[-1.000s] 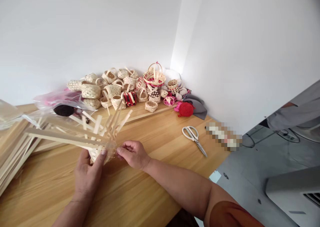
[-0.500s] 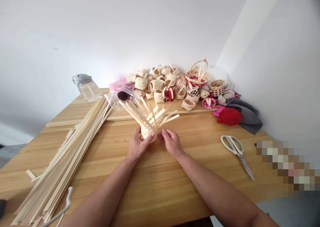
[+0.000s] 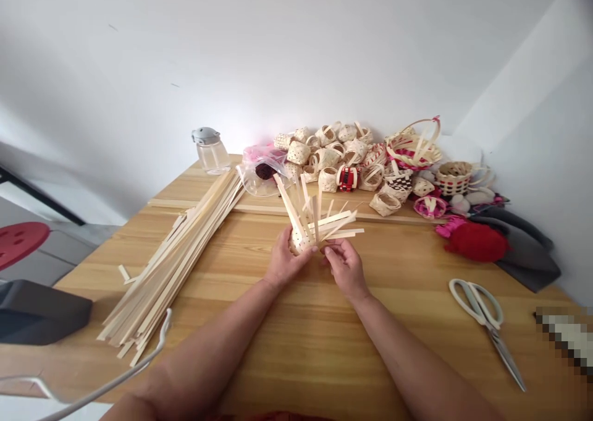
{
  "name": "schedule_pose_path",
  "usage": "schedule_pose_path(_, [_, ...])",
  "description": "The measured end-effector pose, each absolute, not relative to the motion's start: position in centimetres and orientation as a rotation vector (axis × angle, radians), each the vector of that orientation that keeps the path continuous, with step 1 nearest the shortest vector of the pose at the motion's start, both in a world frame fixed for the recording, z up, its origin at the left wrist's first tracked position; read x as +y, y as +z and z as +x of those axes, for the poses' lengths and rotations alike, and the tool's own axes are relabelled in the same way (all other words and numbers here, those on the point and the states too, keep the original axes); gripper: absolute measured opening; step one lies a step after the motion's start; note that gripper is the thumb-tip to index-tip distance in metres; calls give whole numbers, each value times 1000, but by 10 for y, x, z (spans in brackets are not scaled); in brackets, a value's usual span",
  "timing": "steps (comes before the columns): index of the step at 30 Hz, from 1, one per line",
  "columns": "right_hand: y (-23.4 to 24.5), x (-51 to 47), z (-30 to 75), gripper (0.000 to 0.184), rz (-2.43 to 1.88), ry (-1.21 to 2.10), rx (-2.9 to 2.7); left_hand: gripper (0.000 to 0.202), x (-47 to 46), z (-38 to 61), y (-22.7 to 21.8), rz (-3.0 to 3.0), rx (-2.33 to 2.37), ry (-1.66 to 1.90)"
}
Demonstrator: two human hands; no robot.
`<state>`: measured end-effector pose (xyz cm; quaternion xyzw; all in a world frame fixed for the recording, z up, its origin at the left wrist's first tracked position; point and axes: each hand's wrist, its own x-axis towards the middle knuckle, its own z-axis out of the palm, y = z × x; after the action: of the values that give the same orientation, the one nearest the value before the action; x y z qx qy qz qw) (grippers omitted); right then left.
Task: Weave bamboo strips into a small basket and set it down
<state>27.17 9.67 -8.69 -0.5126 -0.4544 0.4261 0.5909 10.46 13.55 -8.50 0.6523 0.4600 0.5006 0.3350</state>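
Note:
A small unfinished woven basket (image 3: 300,240) of pale thin strips is held above the table, its loose strip ends (image 3: 317,214) fanning up and to the right. My left hand (image 3: 288,261) is closed around its left and lower side, thumb across the front. At the basket's right side, my right hand (image 3: 343,263) has its thumb and fingers pinched together at a thin strip near the weave. The fingers partly cover that strip, and the basket's underside is hidden.
A bundle of long strips (image 3: 185,254) lies left. Scissors (image 3: 482,316) rest at right. Several finished little baskets (image 3: 327,158) are piled along the wall, beside a bottle (image 3: 213,155), a plastic bag (image 3: 264,183) and red yarn (image 3: 477,242). A white cable (image 3: 152,353) crosses front left.
The view has turned left, so everything sits further right and a red stool seat and dark box show at left. Both hands stay at the basket, whose strip ends have shifted slightly.

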Motion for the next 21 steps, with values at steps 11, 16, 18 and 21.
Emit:
schedule_pose_path(11, [-102,103,279,39,-1271,882,-1064,91,142,104,-94,1747,1157,1476])
schedule_pose_path(16, [-102,103,279,41,-1272,933,-1054,90,142,105,-93,1778,1183,1503])
schedule_pose_path(18, [-100,102,278,41,-1277,936,-1041,89,142,105,-94,1784,1177,1513])
schedule_pose_path(21, [-95,101,277,41,-1278,936,-1024,86,141,105,-95,1805,1198,1510])
